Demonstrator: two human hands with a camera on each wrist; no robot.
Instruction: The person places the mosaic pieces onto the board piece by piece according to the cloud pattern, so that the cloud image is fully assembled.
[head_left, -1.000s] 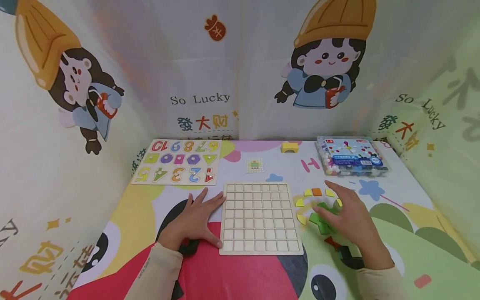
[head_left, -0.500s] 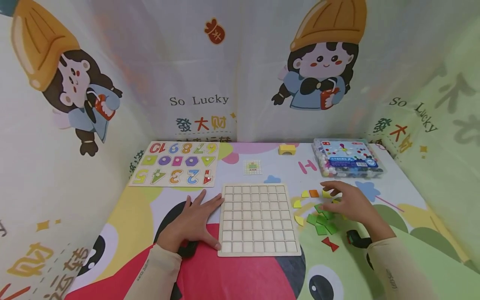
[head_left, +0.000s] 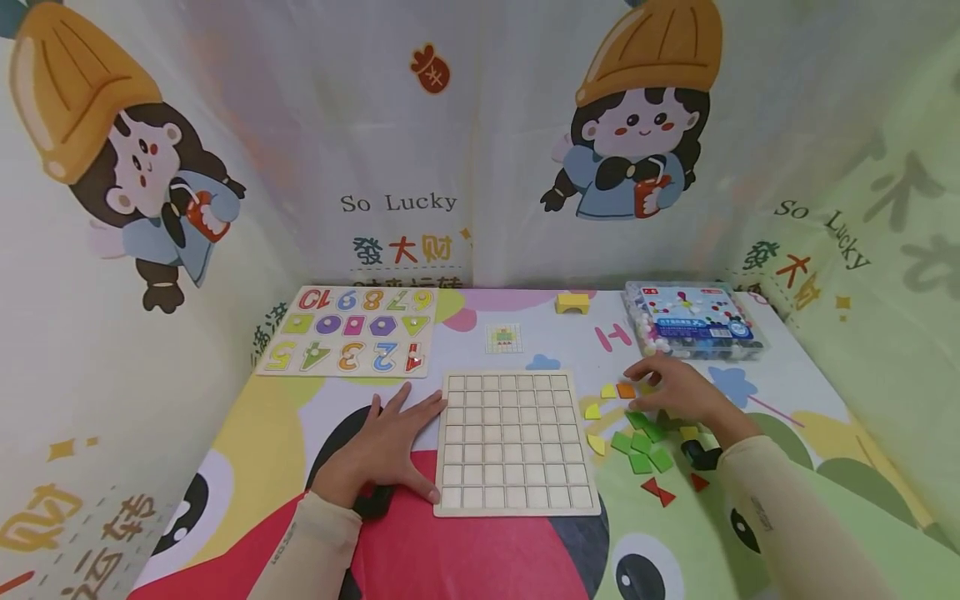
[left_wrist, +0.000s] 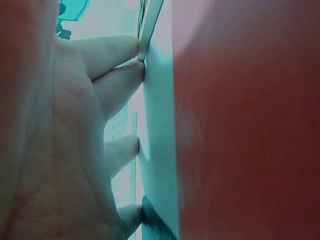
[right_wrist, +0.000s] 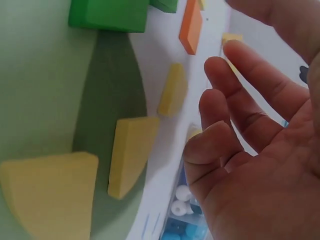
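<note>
My left hand (head_left: pixel 378 454) lies spread beside a wooden grid board (head_left: pixel 511 433), its fingertips and thumb touching the board's left edge. In the left wrist view its straight fingers (left_wrist: pixel 117 90) reach that edge. Over the loose pieces right of the board hovers my right hand (head_left: pixel 678 389), fingers loosely bent, close to an orange square piece (head_left: pixel 626 391). The right wrist view shows nothing between thumb and fingers, with yellow quarter-round pieces (right_wrist: pixel 55 190) below. Green squares (head_left: pixel 640 463) lie nearer, and red triangles (head_left: pixel 666 498) nearer still. The hand hides some yellow pieces in the head view.
A number-and-shape puzzle board (head_left: pixel 332 354) lies at the back left. Behind the grid board is a small pattern card (head_left: pixel 503 338). A yellow arch block (head_left: pixel 572 303) and a clear box of beads (head_left: pixel 693 321) stand along the back, before a printed curtain (head_left: pixel 510 208).
My right hand has moved away from me toward the orange piece, uncovering the green squares and red triangles. The left hand has stayed at the board's edge. The head view has shifted slightly.
</note>
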